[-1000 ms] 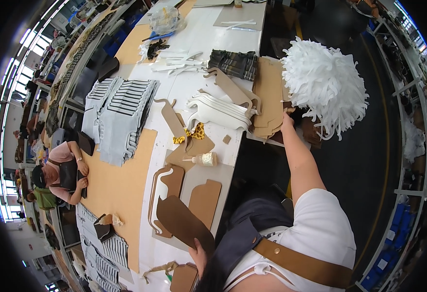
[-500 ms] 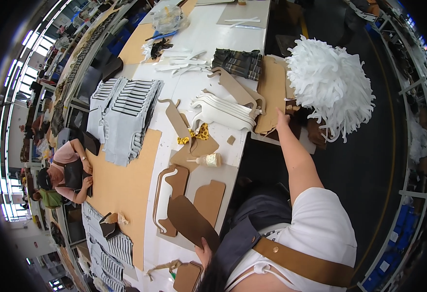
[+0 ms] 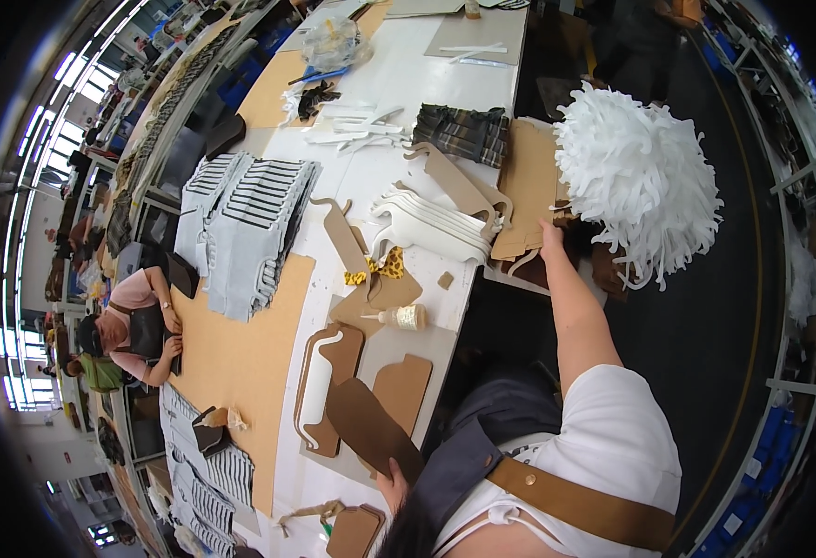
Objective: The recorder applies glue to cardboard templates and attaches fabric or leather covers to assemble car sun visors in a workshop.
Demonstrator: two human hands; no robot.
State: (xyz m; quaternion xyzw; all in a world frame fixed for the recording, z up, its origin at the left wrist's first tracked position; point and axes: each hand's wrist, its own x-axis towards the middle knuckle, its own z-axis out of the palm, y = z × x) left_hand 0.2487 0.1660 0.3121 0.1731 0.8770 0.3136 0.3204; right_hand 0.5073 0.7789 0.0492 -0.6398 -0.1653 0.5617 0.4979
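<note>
My left hand (image 3: 394, 484), low in the view by my body, is closed on the near end of a dark brown curved panel (image 3: 371, 428). The panel slants over the table edge, across a brown cut piece (image 3: 401, 395). On the far right, my right hand (image 3: 551, 242) reaches out to a stack of tan panels (image 3: 531, 177) beside the table. Its fingers are closed at the stack's near right edge, where a tan panel's edge bends up; the fingertips are partly hidden. Left of the stack lie white shaped pieces (image 3: 436, 228) in a fanned pile.
A big bundle of white strips (image 3: 636, 181) hangs right of my right hand. A glue bottle (image 3: 403, 318), a white piece on a brown one (image 3: 320, 386) and striped grey fabric stacks (image 3: 254, 223) lie on the table. Across it, a co-worker (image 3: 138, 325) leans on the edge.
The view has shifted slightly, so most things sit a little lower. Near my right hand, a tan panel's edge now bends away from the stack. My left hand keeps the dark brown panel.
</note>
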